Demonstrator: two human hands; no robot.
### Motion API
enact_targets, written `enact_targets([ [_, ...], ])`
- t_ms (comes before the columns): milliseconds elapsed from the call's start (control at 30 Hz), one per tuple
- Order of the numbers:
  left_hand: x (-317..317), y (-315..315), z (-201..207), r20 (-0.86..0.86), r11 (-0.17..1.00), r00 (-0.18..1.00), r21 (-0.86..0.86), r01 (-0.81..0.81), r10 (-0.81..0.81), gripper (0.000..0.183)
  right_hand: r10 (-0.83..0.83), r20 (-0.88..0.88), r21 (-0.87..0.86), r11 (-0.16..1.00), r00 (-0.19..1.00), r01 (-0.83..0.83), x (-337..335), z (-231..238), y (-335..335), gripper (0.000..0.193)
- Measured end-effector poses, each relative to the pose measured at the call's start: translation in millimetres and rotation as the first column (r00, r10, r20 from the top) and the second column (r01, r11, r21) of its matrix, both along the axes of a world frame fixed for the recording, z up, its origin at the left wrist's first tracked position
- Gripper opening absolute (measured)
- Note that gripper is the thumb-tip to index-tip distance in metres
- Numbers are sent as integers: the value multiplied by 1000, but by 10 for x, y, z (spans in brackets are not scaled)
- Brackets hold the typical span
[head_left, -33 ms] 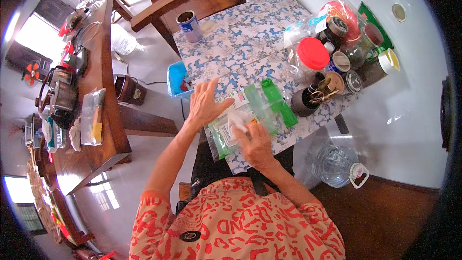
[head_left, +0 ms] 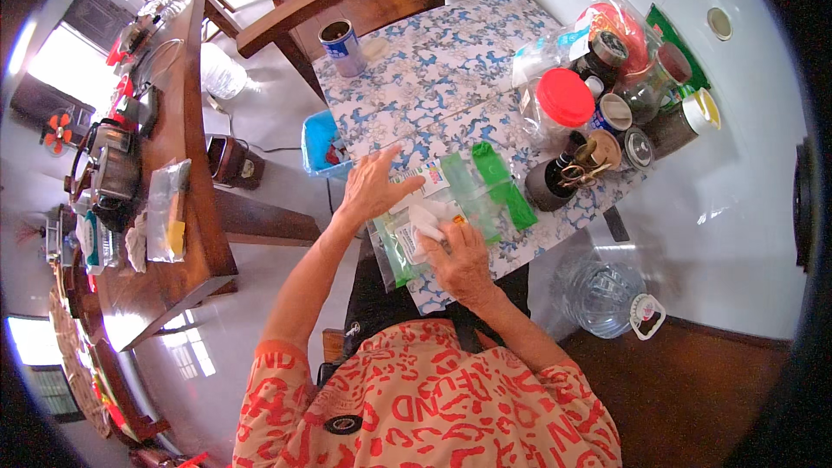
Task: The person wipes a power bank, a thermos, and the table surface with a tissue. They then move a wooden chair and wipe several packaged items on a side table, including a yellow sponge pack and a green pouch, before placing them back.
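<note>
On the patterned table in front of me lies a clear plastic bag (head_left: 403,267) with green ends and printed labels. My right hand (head_left: 461,264) is closed on a crumpled white tissue (head_left: 425,218) and presses it against the bag's surface. To its left, my left hand (head_left: 371,189) has its fingers spread, with the thumb over the bag's upper left edge; it grips nothing. A green strip (head_left: 501,182), apparently the bag's far end, stretches toward the dark pen holder (head_left: 548,186). The right fingertips and part of the tissue hide each other.
Several jars crowd the table's right side, among them a red-lidded jar (head_left: 563,97). An opened can (head_left: 342,48) stands at the far left corner. A blue bin (head_left: 321,143) sits on the floor at left. A large water bottle (head_left: 607,299) stands at right by the wall.
</note>
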State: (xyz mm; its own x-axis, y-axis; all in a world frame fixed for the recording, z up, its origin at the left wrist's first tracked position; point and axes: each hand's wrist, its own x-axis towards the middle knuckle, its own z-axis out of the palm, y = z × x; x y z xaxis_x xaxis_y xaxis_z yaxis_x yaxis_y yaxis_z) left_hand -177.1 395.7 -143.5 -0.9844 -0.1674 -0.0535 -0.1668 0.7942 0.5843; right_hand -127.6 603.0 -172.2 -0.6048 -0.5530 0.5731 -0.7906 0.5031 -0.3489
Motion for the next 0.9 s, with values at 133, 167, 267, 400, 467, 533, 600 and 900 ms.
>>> enact_targets([
  [133,-99,-243,-187,270,965,943,226,136,-196,67,42,-33,-6,999,999,-42,-136,-33,87,32],
  [167,-141,-240,-55,425,948,871,292,125,-246,61,6,-35,-12,1000,999,-6,-159,-50,110,32],
  [267,-30,-277,58,573,866,797,481,-138,-192,60,-45,56,-58,997,997,48,-243,-11,97,35],
  [400,294,-95,119,301,560,940,812,-165,-159,69,-41,193,-114,991,980,64,-314,2,16,41],
  [467,411,-41,114,271,489,956,853,-184,-112,66,-62,222,-128,988,973,92,-330,11,-32,43],
  [533,535,48,38,293,446,955,851,-277,34,63,-39,234,-142,987,972,74,-304,19,-69,49],
  [600,612,93,-72,254,298,961,914,-277,114,54,-7,243,-133,990,970,40,-284,37,-66,51],
  [900,736,214,-414,292,-17,899,953,-303,326,42,139,351,-197,978,926,-71,228,-174,47,59],
])
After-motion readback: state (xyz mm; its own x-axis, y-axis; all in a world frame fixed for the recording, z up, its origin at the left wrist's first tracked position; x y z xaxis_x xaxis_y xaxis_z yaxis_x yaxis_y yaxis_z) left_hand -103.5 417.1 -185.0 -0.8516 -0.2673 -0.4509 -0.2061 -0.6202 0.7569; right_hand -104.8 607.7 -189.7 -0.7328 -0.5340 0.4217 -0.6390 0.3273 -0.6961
